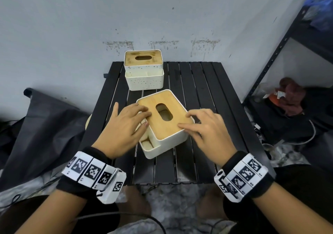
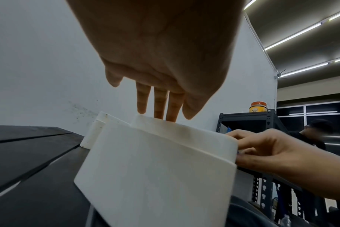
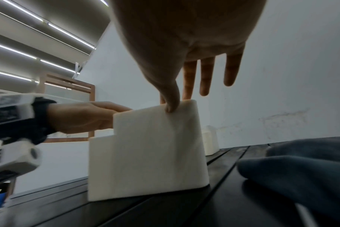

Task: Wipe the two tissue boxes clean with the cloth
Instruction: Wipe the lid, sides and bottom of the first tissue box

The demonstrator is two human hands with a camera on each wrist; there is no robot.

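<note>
Both hands rest on the near tissue box's wooden lid.

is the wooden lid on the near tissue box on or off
On. The wooden lid sits flush in the near tissue box; left hand and right hand rest on it.

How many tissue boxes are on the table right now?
2. The near tissue box sits mid-table, angled, with the left hand and right hand resting on its bamboo lid. The far tissue box stands at the table's back edge, by the wall.

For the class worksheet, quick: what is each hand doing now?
Left hand: open, fingers on near tissue box lid.
Right hand: open, fingertips on it.
</note>
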